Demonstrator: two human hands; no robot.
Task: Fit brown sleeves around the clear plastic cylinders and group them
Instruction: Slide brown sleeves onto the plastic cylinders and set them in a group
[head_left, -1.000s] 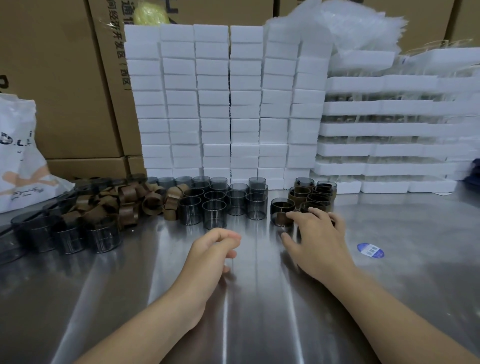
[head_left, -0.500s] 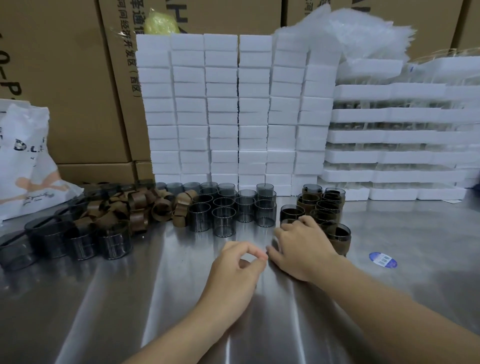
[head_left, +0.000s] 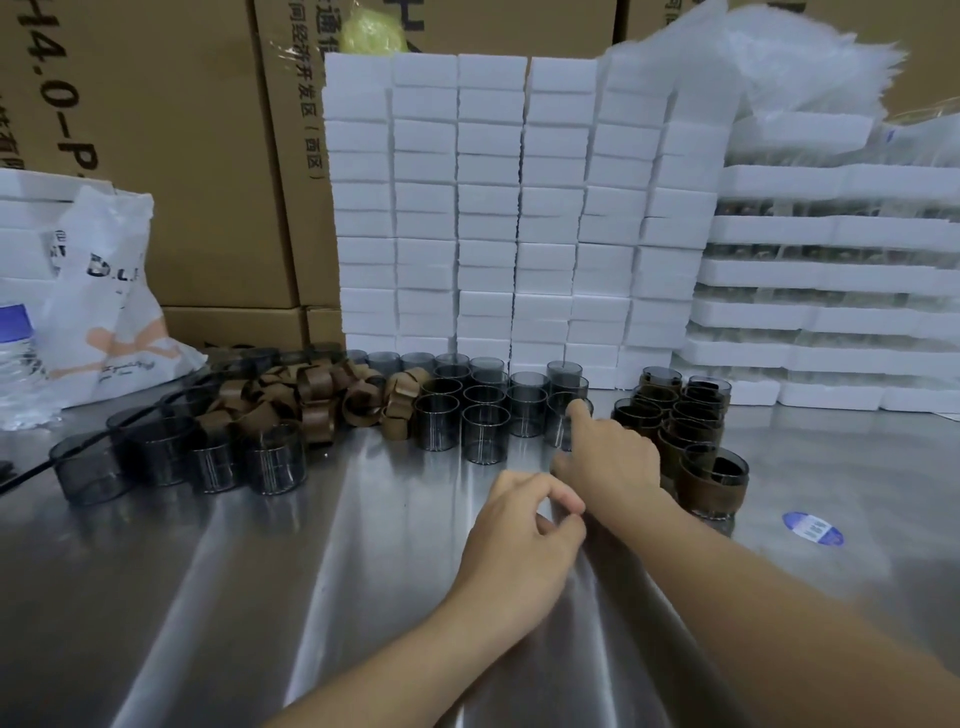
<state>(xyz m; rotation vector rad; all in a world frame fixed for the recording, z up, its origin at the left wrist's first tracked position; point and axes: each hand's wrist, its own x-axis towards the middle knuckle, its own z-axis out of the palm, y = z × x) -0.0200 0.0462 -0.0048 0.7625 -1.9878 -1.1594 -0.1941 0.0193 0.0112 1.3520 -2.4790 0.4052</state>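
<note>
Bare clear cylinders (head_left: 485, 415) stand in a cluster at the middle of the steel table (head_left: 260, 571). My right hand (head_left: 610, 460) reaches into the cluster's right edge, index finger over the rim of one clear cylinder (head_left: 561, 415) and thumb low at its near side, pinching it. A loose pile of brown sleeves (head_left: 291, 400) lies left of the cluster, and more clear cylinders (head_left: 208, 457) stand beyond it. Sleeved cylinders (head_left: 675, 415) are grouped right of my hand, the nearest one (head_left: 711, 486) at the front. My left hand (head_left: 519, 545) rests on the table, fingers curled to the thumb, holding nothing.
Stacks of white foam blocks (head_left: 519, 208) rise right behind the cylinders, with foam trays (head_left: 831, 291) at the right. A white plastic bag (head_left: 104, 312) and a water bottle (head_left: 15, 343) sit at the left. A blue sticker (head_left: 813, 527) lies on the table. Cardboard boxes (head_left: 182, 156) form the back wall.
My right hand left the sleeved cylinder at the front of the right group and moved left and forward onto a bare clear cylinder. My left hand stayed curled nearby.
</note>
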